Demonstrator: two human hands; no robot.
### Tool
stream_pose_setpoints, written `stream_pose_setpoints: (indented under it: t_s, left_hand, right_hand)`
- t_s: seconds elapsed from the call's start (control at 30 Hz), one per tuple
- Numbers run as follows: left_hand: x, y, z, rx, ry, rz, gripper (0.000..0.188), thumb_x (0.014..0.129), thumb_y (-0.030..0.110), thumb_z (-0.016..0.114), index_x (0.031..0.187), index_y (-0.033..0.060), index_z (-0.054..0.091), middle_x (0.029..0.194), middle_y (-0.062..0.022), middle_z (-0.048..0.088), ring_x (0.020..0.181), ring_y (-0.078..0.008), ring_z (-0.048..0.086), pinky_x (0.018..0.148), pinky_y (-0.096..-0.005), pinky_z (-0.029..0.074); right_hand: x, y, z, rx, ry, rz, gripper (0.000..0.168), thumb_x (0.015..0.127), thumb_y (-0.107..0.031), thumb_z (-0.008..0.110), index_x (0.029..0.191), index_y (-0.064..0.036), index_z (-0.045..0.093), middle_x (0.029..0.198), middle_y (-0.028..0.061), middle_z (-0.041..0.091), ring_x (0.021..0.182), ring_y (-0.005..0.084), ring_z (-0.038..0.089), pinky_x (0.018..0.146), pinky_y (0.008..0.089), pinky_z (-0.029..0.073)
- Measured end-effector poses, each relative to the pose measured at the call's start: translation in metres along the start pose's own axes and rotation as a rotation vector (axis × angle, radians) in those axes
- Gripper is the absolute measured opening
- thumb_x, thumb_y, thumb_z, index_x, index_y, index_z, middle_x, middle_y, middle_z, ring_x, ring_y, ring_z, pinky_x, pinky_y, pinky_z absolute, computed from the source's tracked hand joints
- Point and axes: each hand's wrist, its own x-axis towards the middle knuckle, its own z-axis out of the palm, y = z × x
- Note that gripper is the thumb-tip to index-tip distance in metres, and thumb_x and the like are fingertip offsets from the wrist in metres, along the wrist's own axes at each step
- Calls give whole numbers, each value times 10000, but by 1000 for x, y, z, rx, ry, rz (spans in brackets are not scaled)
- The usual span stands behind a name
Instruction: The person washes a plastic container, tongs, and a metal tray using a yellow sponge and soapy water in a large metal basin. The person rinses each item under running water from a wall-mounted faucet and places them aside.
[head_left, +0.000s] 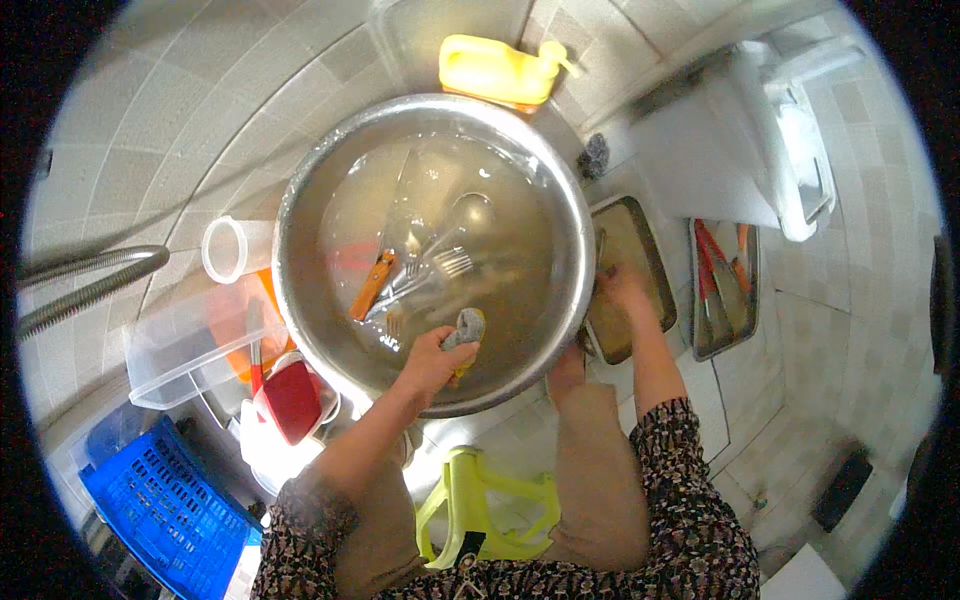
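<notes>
A large round metal basin of cloudy water stands before me. My left hand grips a grey and yellow scrubbing sponge above the water, near the basin's front side. In the water lie a wooden-handled knife, a fork, a ladle or large spoon and other utensils, partly blurred by ripples. To the basin's right, my right hand reaches down over a shallow rectangular metal tray. It is blurred, and whether its fingers hold something cannot be told.
A yellow jug stands behind the basin. At right, another tray holds red- and orange-handled utensils. Left are a clear plastic container, a red-bladed utensil and a blue basket. A yellow-green plastic stool is below me.
</notes>
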Motion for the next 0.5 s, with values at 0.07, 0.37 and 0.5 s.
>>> stream_pose_setpoints:
  t_s: [0.07, 0.37, 0.5]
  left_hand:
    - [0, 3, 3, 11, -3, 0, 315, 761, 232, 640, 991, 34, 558, 715, -14, 547, 573, -90, 482, 451, -239, 394]
    - [7, -8, 13, 146, 23, -52, 345, 766, 236, 638, 1021, 21, 549, 734, -30, 546, 595, -104, 498, 466, -245, 405]
    - [8, -19, 19, 134, 19, -37, 347, 764, 232, 644, 1021, 19, 549, 713, -32, 542, 564, -103, 489, 459, -246, 400]
  right_hand:
    - [7, 9, 12, 105, -4, -98, 310, 811, -267, 548, 911, 22, 596, 733, 158, 615, 581, 241, 586, 598, 361, 468]
    - [-69, -54, -122, 359, 265, -241, 257, 849, -220, 461, 963, 4, 519, 824, 233, 578, 808, 400, 557, 702, 459, 436]
    - [-134, -136, -166, 427, 447, -675, 135, 843, -131, 459, 903, -31, 526, 860, 179, 588, 745, 340, 575, 642, 403, 463]
